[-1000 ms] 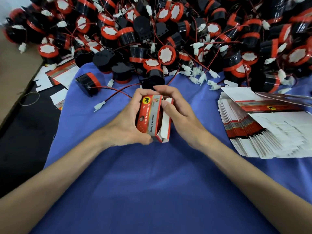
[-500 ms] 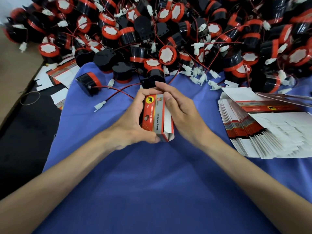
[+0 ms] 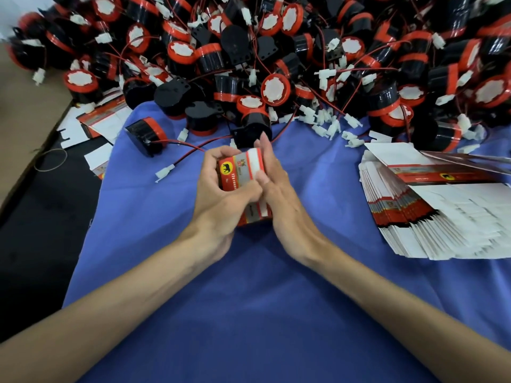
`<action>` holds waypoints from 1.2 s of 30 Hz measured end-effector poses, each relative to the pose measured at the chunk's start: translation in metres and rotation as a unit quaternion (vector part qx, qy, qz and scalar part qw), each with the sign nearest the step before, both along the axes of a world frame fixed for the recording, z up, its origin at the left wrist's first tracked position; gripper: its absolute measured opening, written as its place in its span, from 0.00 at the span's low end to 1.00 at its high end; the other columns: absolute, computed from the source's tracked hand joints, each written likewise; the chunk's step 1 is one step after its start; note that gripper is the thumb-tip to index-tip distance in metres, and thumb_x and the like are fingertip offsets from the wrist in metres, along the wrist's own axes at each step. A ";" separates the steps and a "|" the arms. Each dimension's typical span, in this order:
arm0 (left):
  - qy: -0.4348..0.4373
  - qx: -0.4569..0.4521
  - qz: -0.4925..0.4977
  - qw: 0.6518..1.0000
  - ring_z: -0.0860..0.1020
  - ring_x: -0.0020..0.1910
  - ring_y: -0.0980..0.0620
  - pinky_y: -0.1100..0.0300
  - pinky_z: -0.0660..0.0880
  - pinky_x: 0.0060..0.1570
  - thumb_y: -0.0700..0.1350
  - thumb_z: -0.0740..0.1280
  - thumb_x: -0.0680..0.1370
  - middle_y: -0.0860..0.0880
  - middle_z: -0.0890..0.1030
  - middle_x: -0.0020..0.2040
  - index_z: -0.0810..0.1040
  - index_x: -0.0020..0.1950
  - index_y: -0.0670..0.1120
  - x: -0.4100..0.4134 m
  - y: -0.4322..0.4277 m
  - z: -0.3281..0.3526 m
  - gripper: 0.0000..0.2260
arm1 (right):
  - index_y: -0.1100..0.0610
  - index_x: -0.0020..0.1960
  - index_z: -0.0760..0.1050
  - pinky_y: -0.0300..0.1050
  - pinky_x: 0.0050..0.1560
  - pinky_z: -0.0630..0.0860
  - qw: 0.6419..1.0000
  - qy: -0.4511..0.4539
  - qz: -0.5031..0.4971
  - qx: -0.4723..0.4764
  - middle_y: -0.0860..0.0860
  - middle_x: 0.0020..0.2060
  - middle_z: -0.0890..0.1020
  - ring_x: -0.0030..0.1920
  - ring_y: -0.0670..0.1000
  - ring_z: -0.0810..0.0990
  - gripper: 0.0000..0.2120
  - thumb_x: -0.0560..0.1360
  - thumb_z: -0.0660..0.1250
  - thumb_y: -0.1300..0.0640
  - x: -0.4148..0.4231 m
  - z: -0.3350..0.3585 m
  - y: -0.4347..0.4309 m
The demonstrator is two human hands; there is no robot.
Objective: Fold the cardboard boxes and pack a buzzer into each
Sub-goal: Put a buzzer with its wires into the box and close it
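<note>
— What is seen nearest, at the bottom of the frame?

— Two bare forearms are stretched over a blue cloth (image 3: 249, 313) and meet at the centre.

— Where is the cardboard box (image 3: 240, 169) found?

— At the centre of the frame, between both hands. It is gripped by the left hand (image 3: 221, 194), with the fingers curled round its left side and the thumb laid across the printed front. The right hand (image 3: 280, 200) is pressed to its right side with straight fingers, the thumb set on the white flap.

— And farther off?

— A stack of flat boxes (image 3: 431, 211) is fanned out at the right. A lone buzzer (image 3: 146, 135) is lying left of centre. The top is filled by a heap of buzzers (image 3: 276, 87).
</note>
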State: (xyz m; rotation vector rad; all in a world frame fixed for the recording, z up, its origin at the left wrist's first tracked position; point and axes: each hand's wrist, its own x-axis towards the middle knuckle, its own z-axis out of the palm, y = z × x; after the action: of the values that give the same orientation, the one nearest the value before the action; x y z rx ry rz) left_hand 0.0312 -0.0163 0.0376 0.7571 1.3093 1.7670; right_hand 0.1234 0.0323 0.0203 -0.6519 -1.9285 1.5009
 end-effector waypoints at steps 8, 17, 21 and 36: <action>-0.110 -0.025 0.056 0.992 0.80 0.34 0.58 0.64 0.76 0.30 0.49 0.79 0.61 0.56 0.81 0.34 0.73 0.49 0.50 0.001 -0.001 0.002 0.22 | 0.57 0.76 0.56 0.35 0.73 0.55 0.974 -0.026 -0.037 0.221 0.55 0.76 0.58 0.76 0.46 0.55 0.25 0.80 0.49 0.62 -0.002 -0.004 -0.009; -0.060 -0.023 0.153 0.986 0.80 0.40 0.55 0.59 0.79 0.41 0.46 0.72 0.75 0.55 0.79 0.37 0.71 0.47 0.50 0.005 -0.003 -0.004 0.10 | 0.54 0.74 0.39 0.47 0.77 0.46 0.973 -0.037 0.058 0.218 0.48 0.76 0.45 0.77 0.42 0.42 0.25 0.83 0.47 0.51 0.002 -0.001 -0.014; -0.014 -0.041 0.150 0.988 0.78 0.32 0.61 0.66 0.76 0.31 0.49 0.69 0.76 0.59 0.78 0.30 0.70 0.47 0.50 0.002 0.002 -0.003 0.08 | 0.63 0.77 0.53 0.39 0.74 0.58 0.958 -0.088 -0.008 0.271 0.56 0.77 0.56 0.76 0.48 0.55 0.35 0.78 0.54 0.44 0.004 -0.001 -0.012; 0.399 0.056 0.080 0.912 0.71 0.50 0.66 0.71 0.68 0.53 0.43 0.59 0.78 0.57 0.71 0.51 0.65 0.52 0.45 -0.007 0.001 -0.007 0.05 | 0.59 0.68 0.72 0.42 0.66 0.70 0.996 0.039 -0.064 0.051 0.54 0.59 0.74 0.61 0.45 0.74 0.19 0.79 0.55 0.56 0.005 0.015 0.004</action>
State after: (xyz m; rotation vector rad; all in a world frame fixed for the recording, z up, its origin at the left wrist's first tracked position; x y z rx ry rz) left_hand 0.0242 -0.0149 0.0310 1.5862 1.8334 1.7245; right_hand 0.1280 0.0365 0.0354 -0.6495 -1.8547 1.3205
